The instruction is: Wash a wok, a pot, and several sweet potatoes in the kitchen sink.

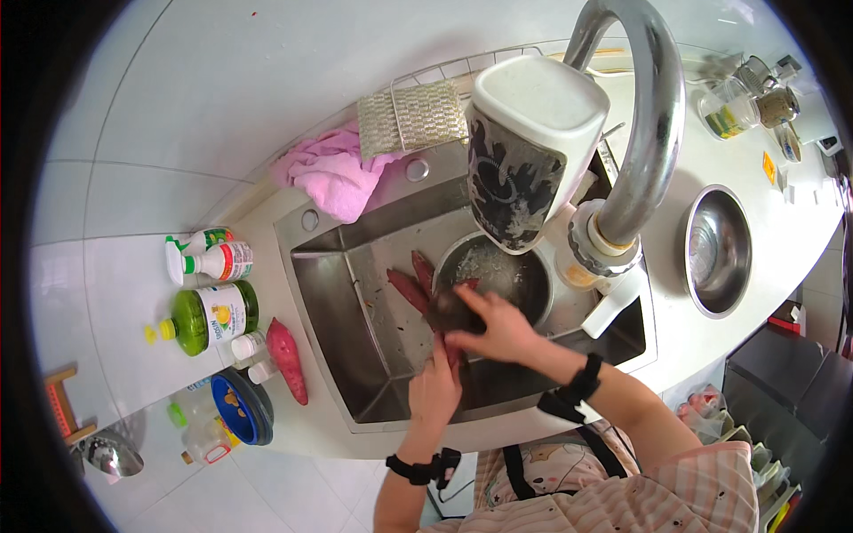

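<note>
My left hand (434, 390) grips a red-skinned sweet potato (454, 353) over the near side of the stainless-steel sink (326, 313). My right hand (501, 326) is beside it, its fingers around a dark, blurred tool (454, 312) whose kind I cannot make out. Just beyond my hands stands a round metal basin (549, 293), with water in it and a bit of red skin or potato at its near edge. Two more sweet potatoes, one longer (405, 288) and one shorter (422, 268), lie in the sink left of the basin. Parts of the held potato are hidden by my fingers.
A chrome faucet (656, 133) with a white filter unit (533, 93) overhangs the sink. Another sweet potato (288, 363) lies on the left counter near a green detergent bottle (200, 320) and a blue bowl (233, 406). A steel bowl (718, 250) sits right; a pink cloth (336, 173) hangs behind.
</note>
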A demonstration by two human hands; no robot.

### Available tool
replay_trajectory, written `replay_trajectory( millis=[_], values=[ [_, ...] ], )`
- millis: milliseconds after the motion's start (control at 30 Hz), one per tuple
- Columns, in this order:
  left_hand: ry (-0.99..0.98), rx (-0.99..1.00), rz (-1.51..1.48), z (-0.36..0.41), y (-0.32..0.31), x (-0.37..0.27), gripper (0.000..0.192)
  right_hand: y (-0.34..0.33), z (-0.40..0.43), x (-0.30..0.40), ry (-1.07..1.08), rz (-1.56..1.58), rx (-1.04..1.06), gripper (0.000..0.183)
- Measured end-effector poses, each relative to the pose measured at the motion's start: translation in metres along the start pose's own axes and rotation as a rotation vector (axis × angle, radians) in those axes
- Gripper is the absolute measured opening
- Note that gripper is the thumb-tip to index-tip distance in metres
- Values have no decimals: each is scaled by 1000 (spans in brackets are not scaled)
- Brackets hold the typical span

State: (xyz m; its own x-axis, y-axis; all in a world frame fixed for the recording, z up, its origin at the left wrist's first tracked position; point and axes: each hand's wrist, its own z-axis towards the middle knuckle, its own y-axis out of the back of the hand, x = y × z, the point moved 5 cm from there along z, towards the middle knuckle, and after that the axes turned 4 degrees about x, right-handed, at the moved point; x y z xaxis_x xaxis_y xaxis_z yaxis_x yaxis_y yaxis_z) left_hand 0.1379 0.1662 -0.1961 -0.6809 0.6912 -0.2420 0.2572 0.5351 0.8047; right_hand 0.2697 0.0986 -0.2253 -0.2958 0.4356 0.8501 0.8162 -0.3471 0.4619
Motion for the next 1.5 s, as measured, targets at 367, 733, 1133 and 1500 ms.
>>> replay_trajectory(
  millis=[367, 733, 1133, 1500],
  values=[
    [-350, -398, 467, -40, 33, 39, 52, 35, 30, -65, -356, 116, 25, 81],
    [384, -612, 32, -92, 36, 182, 51, 20, 6, -92, -361, -176, 57, 85],
    [574, -710, 147, -67, 61, 174, 60, 14, 13, -93, -395, -247, 108, 83],
    [186, 554, -234, 104, -129, 98, 49, 19, 17, -85, -425, -187, 125, 81]
  ],
)
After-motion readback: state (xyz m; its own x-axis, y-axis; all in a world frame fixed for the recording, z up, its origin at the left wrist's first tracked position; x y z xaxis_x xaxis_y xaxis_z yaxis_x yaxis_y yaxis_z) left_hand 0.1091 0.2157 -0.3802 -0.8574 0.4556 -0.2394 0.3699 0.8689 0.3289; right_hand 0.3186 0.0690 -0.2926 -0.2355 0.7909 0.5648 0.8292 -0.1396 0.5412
